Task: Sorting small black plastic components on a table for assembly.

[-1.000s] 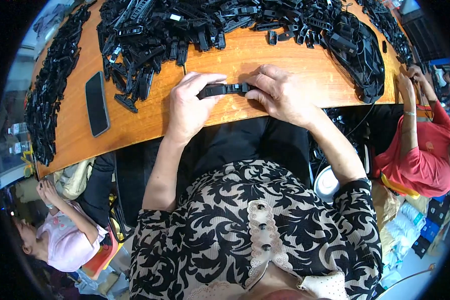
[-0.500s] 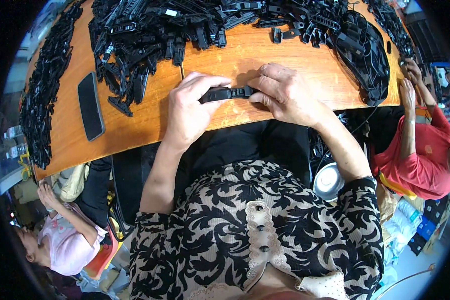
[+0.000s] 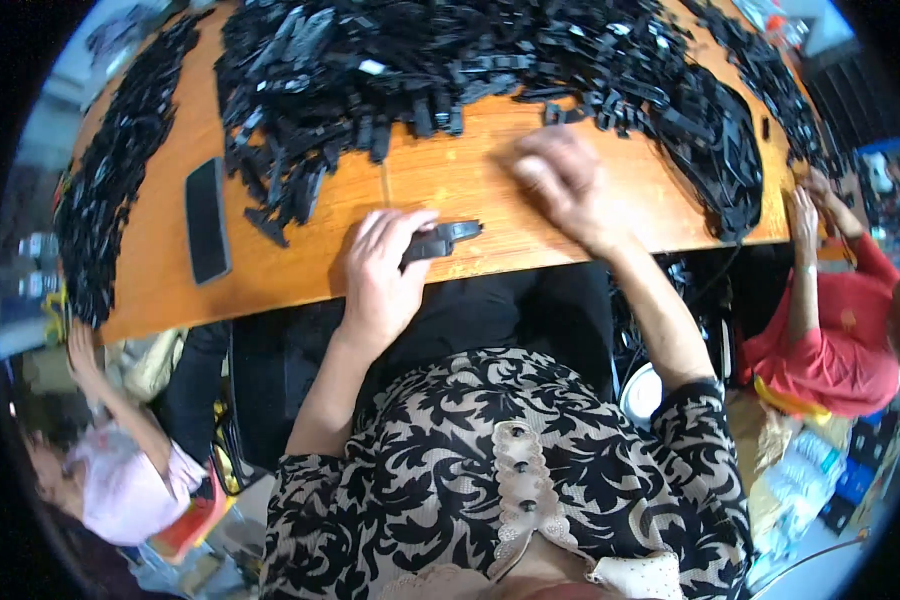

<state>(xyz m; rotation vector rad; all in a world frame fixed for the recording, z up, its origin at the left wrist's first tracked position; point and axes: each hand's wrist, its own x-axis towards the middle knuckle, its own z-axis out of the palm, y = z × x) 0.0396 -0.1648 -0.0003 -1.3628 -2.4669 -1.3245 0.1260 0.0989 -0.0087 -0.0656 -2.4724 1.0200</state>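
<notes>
Near the front edge of the table, my left hand (image 3: 385,265) is closed on a long black plastic part (image 3: 452,237), thumb on the near side and fingers on the far side. The part's narrower end sticks out to the right. My right hand (image 3: 562,185) is apart from it, over the wood farther right and nearer the pile. Motion smears its fingers; they look curled, and whether anything is in them cannot be seen. A large heap of similar black plastic parts (image 3: 390,65) covers the far side of the table.
A dark phone (image 3: 207,220) lies on the wooden table (image 3: 300,285) at left. A black mesh bag (image 3: 725,160) sits at right. More black parts (image 3: 135,150) line the left edge. One co-worker (image 3: 130,480) sits at lower left, another in red (image 3: 830,340) at right.
My right hand has let go of the black part's right end and moved away rightward. My left hand still grips the part. The view has shifted, so the table sits lower in the picture.
</notes>
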